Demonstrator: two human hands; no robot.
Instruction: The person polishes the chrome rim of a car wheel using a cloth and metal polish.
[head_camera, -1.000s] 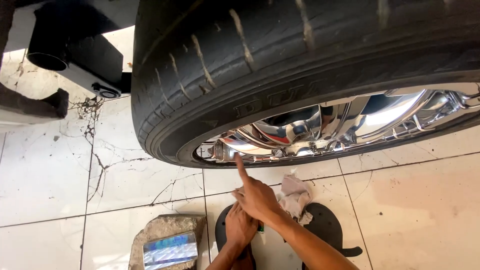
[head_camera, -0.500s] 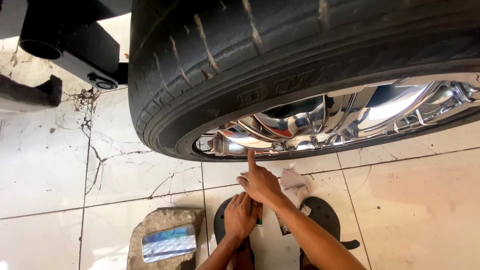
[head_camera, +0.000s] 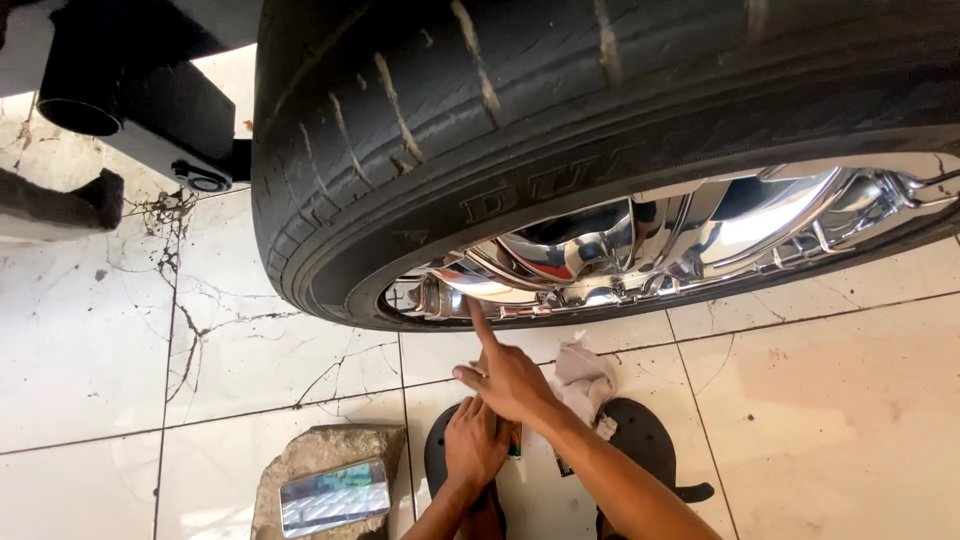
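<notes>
Below the chrome wheel (head_camera: 640, 250), right hand (head_camera: 510, 380) points, unclamped; left hand (head_camera: 475, 445) seemingly empty.

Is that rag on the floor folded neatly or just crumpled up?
Crumpled. The rag lies bunched in loose, uneven folds on the tiled floor, just behind the right hand, with no flat layers or straight edges showing.

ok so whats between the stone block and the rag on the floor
In the head view, both hands: the left hand low by the stone block, the right hand beside the rag, forefinger raised to the chrome rim.
</notes>
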